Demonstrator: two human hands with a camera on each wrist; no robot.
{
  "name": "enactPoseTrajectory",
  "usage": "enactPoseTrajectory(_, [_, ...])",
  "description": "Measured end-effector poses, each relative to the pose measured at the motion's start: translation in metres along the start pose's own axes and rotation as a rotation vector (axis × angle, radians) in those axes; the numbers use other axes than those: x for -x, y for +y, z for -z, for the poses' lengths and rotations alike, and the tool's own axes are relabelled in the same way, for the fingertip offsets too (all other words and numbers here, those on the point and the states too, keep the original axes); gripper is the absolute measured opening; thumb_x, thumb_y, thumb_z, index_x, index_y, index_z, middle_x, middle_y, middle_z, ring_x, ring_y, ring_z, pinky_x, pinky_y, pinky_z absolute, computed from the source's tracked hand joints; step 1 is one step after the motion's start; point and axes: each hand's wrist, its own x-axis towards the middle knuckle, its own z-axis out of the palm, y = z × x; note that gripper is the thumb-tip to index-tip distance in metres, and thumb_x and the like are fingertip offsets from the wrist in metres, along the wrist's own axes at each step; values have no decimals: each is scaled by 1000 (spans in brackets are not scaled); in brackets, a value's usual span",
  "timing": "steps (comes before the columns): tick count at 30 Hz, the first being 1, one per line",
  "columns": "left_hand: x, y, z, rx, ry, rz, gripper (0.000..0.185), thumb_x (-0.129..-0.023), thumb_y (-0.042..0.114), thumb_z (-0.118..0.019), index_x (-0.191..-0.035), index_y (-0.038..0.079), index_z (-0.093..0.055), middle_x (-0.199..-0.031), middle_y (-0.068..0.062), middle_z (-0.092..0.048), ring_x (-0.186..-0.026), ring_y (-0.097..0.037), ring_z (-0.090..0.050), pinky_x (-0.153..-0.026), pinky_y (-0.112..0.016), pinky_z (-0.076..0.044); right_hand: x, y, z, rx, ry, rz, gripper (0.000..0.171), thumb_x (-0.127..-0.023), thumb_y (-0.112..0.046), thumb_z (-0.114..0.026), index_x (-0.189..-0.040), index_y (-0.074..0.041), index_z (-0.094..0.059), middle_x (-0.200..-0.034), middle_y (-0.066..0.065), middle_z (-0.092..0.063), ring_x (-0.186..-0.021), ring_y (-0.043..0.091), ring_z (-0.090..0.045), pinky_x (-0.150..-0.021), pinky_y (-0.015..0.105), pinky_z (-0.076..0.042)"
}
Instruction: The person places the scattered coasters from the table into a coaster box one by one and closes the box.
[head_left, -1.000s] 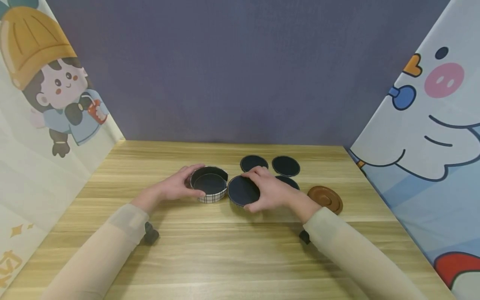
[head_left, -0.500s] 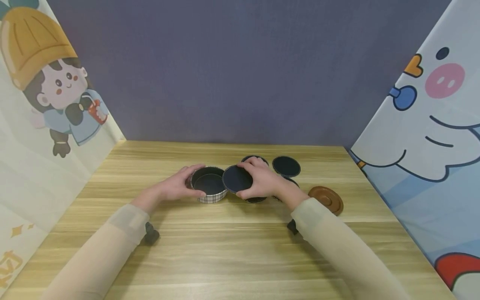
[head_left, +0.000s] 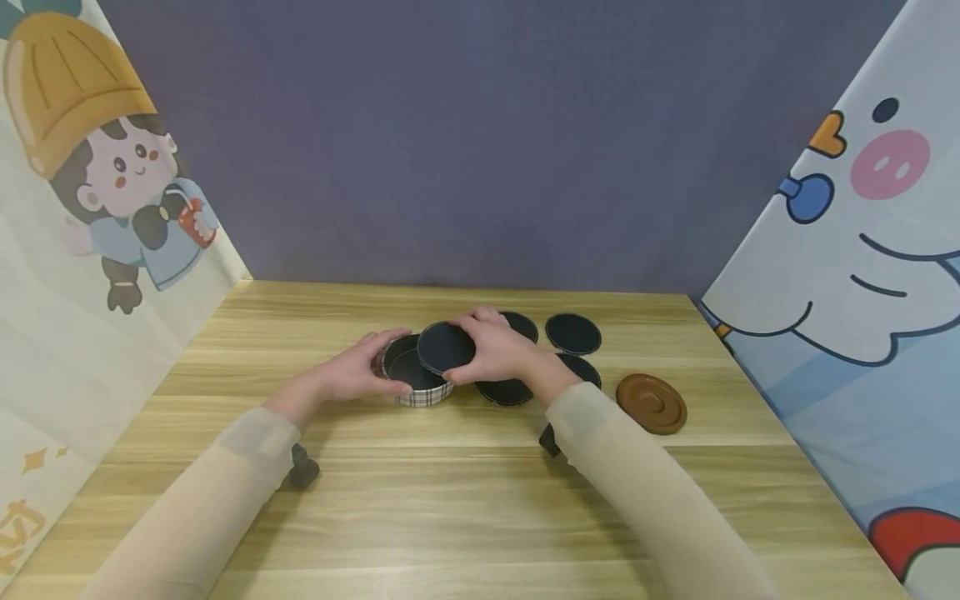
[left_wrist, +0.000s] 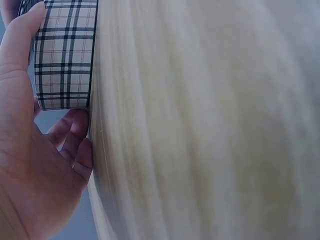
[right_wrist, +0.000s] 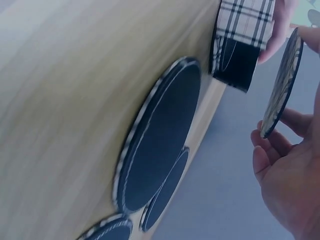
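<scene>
A round coaster holder (head_left: 423, 398), plaid outside and black inside, stands on the wooden table. My left hand (head_left: 358, 367) grips it from its left side, thumb in front; the plaid wall (left_wrist: 65, 60) fills the upper left of the left wrist view. Between thumb and fingers my right hand (head_left: 491, 348) pinches a round black coaster (head_left: 442, 348) by its edge. That coaster is tilted over the holder's right part, apart from the table; its patterned underside (right_wrist: 281, 85) shows in the right wrist view. The holder's right rim is partly hidden behind it.
Several black coasters with stitched edges lie flat to the right, among them a back right coaster (head_left: 573, 333) and a front coaster (head_left: 506, 392) under my right hand. A brown round disc (head_left: 651, 403) lies farther right. A dark wall panel (head_left: 480, 150) stands behind the table.
My right hand has lifted the coaster and carried it left, from beside the holder to over it. The front coaster is now uncovered. My left hand and the holder have stayed put.
</scene>
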Motion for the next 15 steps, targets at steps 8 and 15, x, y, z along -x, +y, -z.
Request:
enactPoseTrajectory(8, [-1,-1,1,12,-24,-3,105,-92,48,-89,-174,27,-27,-160,-23,-37,-147,-45,-51,-122,-62,-46,-16,-12,-10,-11,-1,10,100,-83,-62,-83,-166,-18,-48,-159,13,-47,-149,34,-41,-121,58,-44])
enactPoseTrajectory(15, [0,1,1,16,-30,-9,106,-92,43,-90,-175,24,-26,-161,-23,-37,-147,-43,-50,-122,-60,-47,-23,-20,-17,-2,-20,25,98,-84,-62,-83,-165,-19,-49,-161,13,-46,-148,34,-43,-118,58,-47])
